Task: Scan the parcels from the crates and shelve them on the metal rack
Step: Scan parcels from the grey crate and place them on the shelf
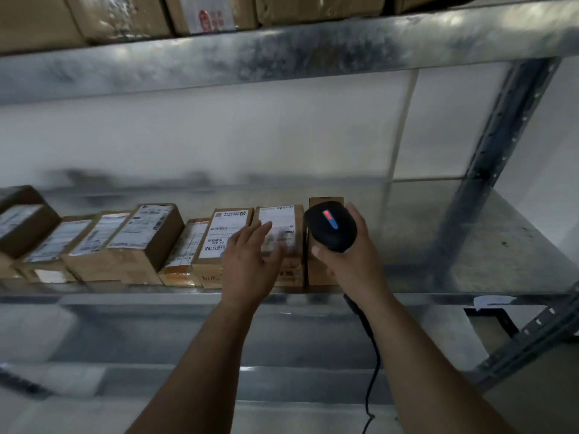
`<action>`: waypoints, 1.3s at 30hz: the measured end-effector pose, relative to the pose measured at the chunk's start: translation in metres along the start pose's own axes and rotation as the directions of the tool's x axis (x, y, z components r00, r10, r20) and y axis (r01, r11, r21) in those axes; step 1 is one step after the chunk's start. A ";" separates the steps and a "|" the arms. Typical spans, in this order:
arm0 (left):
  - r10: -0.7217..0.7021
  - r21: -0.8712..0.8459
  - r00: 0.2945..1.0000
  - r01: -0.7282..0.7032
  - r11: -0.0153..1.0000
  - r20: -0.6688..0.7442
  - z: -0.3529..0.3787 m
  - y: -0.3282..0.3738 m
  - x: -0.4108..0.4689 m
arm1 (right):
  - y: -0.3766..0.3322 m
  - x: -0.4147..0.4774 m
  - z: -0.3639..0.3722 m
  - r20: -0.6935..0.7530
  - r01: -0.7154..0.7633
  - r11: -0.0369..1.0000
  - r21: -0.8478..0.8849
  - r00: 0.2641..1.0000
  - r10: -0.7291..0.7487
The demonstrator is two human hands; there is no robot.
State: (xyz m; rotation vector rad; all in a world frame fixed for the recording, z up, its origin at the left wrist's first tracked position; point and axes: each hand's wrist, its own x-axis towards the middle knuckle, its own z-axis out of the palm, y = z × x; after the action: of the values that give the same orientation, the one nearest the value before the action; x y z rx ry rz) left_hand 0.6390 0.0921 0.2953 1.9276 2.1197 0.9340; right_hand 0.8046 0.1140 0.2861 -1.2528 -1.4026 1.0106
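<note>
Forearms: both of ours reach up from 6 o'clock toward the middle shelf of the grey galvanised metal rack [125,297].
Left hand [250,261]: fingers straight and spread over the near part of the brown cardboard parcel with the white shipping label [279,216]; blur hides whether they press it or hover just above it.
Right hand [347,264]: fingers clamped round the black handheld barcode scanner with a red-and-blue light strip [330,227], at 3 o'clock of that parcel.
Black scanner cable [372,355]: hangs from the handle toward 6 o'clock, crossing the shelf edge.
Risk, cable: we judge it could snag on the shelf lip and jerk the scanner when we pull back.
Risk, label: our left fingers cover part of the label, so a scan could miss the barcode.
Risk, neighbours: the parcel stands tight in the row of brown cardboard parcels [141,239] running toward 9 o'clock. A sideways shove could tip the narrow brown box [316,274] behind the scanner, at the row's 3 o'clock end.
Parcel look: small carton with its label facing up, the label print smeared by blur, and dark lettering on the front face. It sits near the shelf's front edge and, as far as we can tell, touches its neighbours on both sides.
Bare shelf: grey sheet runs on toward 3 o'clock, up to the perforated steel upright [488,170].
</note>
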 end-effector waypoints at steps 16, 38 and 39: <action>-0.266 -0.039 0.926 0.265 0.963 -0.267 -0.117 -0.131 -0.067 | -0.060 -0.058 0.169 0.312 0.078 0.988 0.131 0.943 -0.116; -0.545 -0.122 0.654 0.576 0.808 -0.525 -0.363 -0.437 -0.202 | -0.164 -0.203 0.555 0.691 0.176 0.961 0.215 0.667 -0.277; -0.556 -0.132 0.636 0.587 0.799 -0.535 -0.369 -0.446 -0.205 | -0.166 -0.206 0.568 0.702 0.178 0.960 0.217 0.655 -0.280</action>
State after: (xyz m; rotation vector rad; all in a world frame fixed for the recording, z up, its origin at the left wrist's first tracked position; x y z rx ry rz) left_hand 0.1143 -0.2274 0.2983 0.8793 2.8254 1.3855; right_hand 0.2162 -0.1007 0.3131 -0.5280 -1.9982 1.4791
